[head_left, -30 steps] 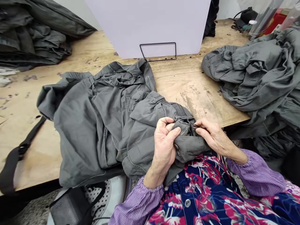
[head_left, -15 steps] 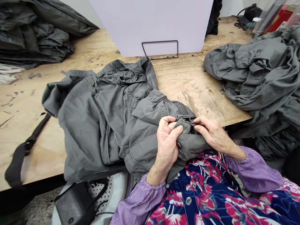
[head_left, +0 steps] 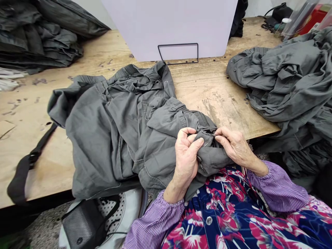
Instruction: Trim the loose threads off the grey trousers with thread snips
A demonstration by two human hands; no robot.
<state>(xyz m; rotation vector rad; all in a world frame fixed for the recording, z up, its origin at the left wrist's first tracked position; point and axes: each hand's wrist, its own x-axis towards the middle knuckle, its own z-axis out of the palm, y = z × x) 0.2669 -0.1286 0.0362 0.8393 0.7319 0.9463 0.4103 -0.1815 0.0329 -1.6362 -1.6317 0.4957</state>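
Note:
Dark grey trousers (head_left: 98, 138) with an elastic waistband lie bunched across the table edge and onto my lap. Near their right end, my left hand (head_left: 186, 152) is closed on a fold of the cloth, thumb pressed on top. My right hand (head_left: 233, 143) pinches with thumb and forefinger at the edge of that same fold, just right of the left fingertips. Something small and dark shows at the right fingertips, too small to name. A round button (head_left: 199, 159) sits on the cloth beside my left hand.
A wooden table (head_left: 202, 93) carries a heap of grey garments (head_left: 282, 76) at right and another grey pile (head_left: 38, 38) at left. A white board (head_left: 171, 24) stands behind. A black buckled strap (head_left: 23, 173) hangs over the front edge, near a black mesh-sided bag (head_left: 80, 224) below.
The view has shifted slightly. Both hands keep their hold at nearly the same place on the trousers, and little else has changed.

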